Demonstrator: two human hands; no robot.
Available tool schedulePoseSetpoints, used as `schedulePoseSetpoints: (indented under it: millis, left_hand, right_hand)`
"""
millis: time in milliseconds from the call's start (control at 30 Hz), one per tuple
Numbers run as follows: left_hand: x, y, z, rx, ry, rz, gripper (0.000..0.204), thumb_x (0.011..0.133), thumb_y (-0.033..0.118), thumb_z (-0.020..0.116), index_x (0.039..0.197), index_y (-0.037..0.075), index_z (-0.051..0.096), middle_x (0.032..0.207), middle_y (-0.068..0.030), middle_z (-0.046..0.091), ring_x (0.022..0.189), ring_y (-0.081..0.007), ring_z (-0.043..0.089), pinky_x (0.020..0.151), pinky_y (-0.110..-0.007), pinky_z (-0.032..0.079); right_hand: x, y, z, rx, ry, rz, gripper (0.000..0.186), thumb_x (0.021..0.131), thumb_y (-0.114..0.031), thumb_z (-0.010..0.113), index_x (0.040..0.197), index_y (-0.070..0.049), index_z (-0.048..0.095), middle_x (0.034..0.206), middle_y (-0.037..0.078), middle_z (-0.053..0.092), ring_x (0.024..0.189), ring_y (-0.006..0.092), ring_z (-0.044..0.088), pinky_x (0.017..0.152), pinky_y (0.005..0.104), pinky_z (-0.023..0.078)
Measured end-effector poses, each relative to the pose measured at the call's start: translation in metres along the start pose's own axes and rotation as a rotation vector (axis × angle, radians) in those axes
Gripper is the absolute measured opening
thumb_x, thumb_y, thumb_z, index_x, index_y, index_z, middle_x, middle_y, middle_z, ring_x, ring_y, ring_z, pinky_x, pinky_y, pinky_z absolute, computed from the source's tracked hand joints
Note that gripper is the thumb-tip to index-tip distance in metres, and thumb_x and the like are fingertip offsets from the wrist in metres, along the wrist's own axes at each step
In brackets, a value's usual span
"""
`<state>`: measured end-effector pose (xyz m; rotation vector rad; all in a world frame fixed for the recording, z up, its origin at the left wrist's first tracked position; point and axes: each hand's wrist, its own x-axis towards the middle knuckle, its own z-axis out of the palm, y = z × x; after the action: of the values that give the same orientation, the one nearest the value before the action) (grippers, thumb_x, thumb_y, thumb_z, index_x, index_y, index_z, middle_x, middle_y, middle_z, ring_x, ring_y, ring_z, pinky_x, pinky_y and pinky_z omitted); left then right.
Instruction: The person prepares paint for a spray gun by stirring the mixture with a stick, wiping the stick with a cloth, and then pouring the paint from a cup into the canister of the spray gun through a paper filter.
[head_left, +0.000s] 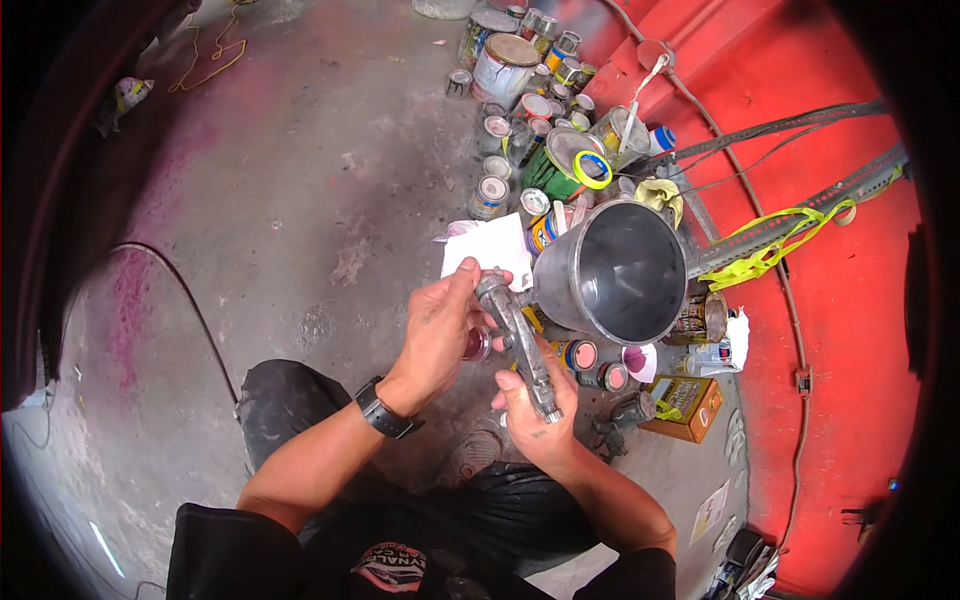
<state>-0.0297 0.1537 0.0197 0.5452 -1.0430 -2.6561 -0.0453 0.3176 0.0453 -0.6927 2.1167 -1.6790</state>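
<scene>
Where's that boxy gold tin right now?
In the head view, the boxy gold tin is on the floor, right of centre, between the person's right hand and the red wall.

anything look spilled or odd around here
Yes: a magenta stain streaks the grey floor on the left, well apart from the clustered paint cans; it could be overspray or a spill. The spray gun shows no obvious damage.

Cans (489,198) and a green bucket (546,174) crowd the grey floor (290,200) beside a red wall (845,330).
</scene>
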Motion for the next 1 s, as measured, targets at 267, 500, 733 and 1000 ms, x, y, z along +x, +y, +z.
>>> schedulePoseSetpoints:
  millis: [267, 500, 733, 1000]
  left_hand:
    - [0.002, 0.002, -0.001, 0.007, 0.08, -0.046, 0.043, 0.107, 0.036, 0.05, 0.111, -0.004, 0.067, 0.104, -0.0103, 0.071, 0.095, -0.0161, 0.066, 0.087, -0.033, 0.053]
    - [0.008, -0.002, -0.003, -0.026, 0.084, -0.034, 0.045, 0.107, 0.037, 0.049, 0.112, -0.004, 0.066, 0.107, -0.0122, 0.07, 0.097, -0.0169, 0.066, 0.089, -0.034, 0.054]
    - [-0.01, -0.041, 0.005, 0.233, -0.116, -0.062, 0.038, 0.106, 0.032, 0.054, 0.112, -0.003, 0.069, 0.094, -0.0022, 0.068, 0.079, -0.0081, 0.059, 0.077, -0.027, 0.052]
    - [-0.036, -0.073, 0.007, 0.381, -0.361, -0.017, 0.018, 0.1, 0.009, 0.06, 0.114, 0.001, 0.068, 0.089, 0.0067, 0.061, 0.078, -0.0005, 0.049, 0.069, -0.021, 0.044]
  right_hand:
    - [0.004, 0.009, 0.003, -0.036, -0.017, -0.018, 0.044, 0.091, -0.007, 0.07, 0.131, 0.007, 0.056, 0.111, 0.016, 0.066, 0.086, 0.0181, 0.065, 0.073, 0.0302, 0.051]
    - [0.013, 0.009, 0.011, -0.017, 0.03, -0.071, 0.039, 0.092, -0.013, 0.072, 0.125, 0.004, 0.06, 0.099, 0.01, 0.066, 0.063, 0.0112, 0.06, 0.055, 0.0265, 0.047]
    - [0.044, -0.02, -0.021, 0.131, 0.134, 0.18, 0.031, 0.099, -0.032, 0.066, 0.106, -0.002, 0.067, 0.065, 0.001, 0.062, 0.047, 0.0077, 0.053, 0.043, 0.0237, 0.04]
    - [0.05, -0.019, -0.032, 0.179, 0.169, 0.23, 0.037, 0.103, -0.036, 0.059, 0.105, 0.0, 0.061, 0.091, 0.01, 0.067, 0.044, 0.0114, 0.053, 0.038, 0.0249, 0.041]
